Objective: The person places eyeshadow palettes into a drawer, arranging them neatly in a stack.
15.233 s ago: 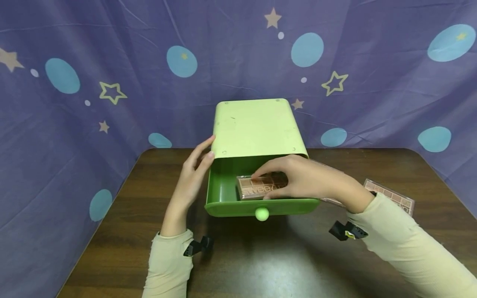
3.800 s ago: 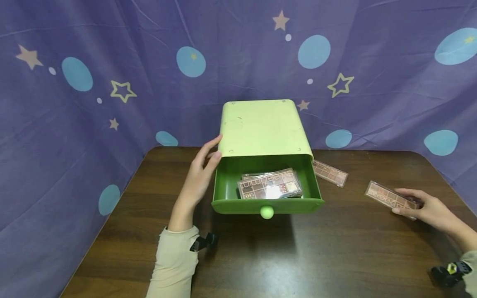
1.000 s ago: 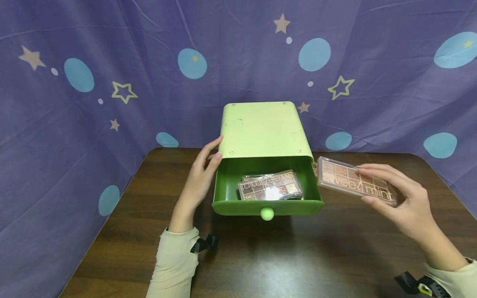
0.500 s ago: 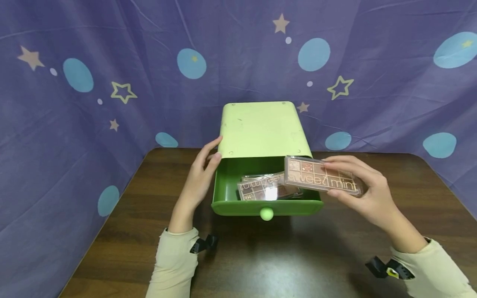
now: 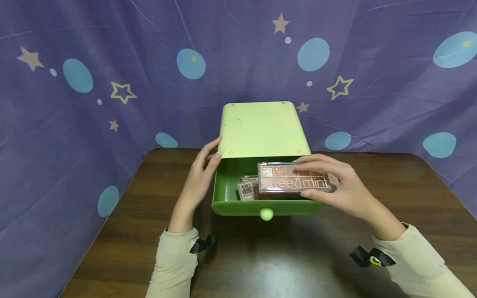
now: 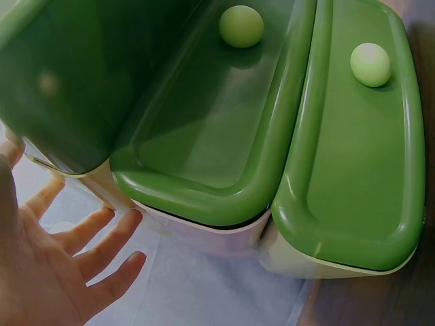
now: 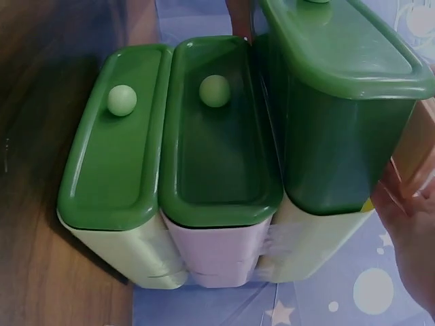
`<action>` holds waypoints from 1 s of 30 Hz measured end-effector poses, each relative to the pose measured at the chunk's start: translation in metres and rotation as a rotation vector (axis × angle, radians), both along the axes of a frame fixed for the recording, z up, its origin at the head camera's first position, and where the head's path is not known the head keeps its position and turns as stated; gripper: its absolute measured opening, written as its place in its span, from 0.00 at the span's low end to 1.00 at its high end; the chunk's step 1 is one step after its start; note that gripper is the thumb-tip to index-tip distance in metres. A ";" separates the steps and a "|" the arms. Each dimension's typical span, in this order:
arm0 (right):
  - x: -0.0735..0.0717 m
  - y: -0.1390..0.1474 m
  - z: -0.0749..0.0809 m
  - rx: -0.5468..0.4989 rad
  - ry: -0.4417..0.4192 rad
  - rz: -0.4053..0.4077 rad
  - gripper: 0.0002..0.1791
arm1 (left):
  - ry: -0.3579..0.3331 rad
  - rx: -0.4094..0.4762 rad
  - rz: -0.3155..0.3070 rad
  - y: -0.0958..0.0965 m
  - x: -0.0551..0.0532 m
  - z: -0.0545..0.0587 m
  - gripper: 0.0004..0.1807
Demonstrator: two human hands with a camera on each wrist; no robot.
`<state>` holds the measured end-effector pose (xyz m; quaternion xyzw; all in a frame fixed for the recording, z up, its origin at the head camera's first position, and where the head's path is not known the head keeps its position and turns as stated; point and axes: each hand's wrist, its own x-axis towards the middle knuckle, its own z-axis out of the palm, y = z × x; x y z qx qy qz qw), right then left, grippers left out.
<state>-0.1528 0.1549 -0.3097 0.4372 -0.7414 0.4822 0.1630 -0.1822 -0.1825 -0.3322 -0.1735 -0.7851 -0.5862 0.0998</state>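
Note:
A pale green drawer cabinet [image 5: 264,128] stands on the table with its top green drawer [image 5: 238,208] pulled out. My right hand [image 5: 343,186] pinches a clear-lidded eyeshadow palette [image 5: 275,184] lettered "sweet mint" between thumb and fingers, over the right part of that drawer. Beneath it, other eyeshadow palettes [image 5: 247,190] lie stacked inside, mostly covered by the held one. My left hand [image 5: 195,178] rests its fingertips on the cabinet's left side, fingers spread. In the left wrist view that hand [image 6: 54,258] shows straight fingers along the side wall.
Two closed green drawers, the middle one [image 6: 204,136] and the bottom one [image 6: 367,163], sit below the pulled-out one, each with a round knob. A brown wooden table [image 5: 149,248] carries the cabinet. Behind hangs a purple cloth [image 5: 238,49] with stars and blue ovals.
Some seconds ago my right hand gripped a palette at the table's right; since then it has lifted it and carried it left over the drawer. My left hand has stayed on the cabinet.

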 end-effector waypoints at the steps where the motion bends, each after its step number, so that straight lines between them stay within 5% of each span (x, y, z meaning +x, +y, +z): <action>1: -0.001 -0.001 0.001 0.017 -0.021 0.009 0.31 | -0.001 0.002 -0.001 0.000 0.000 0.000 0.25; 11: -0.006 -0.010 0.016 0.247 -0.129 0.015 0.26 | -0.006 -0.003 -0.001 -0.001 0.000 0.000 0.26; 30: -0.014 -0.019 0.025 0.489 -0.075 0.021 0.28 | 0.006 -0.010 0.002 0.000 0.000 0.000 0.26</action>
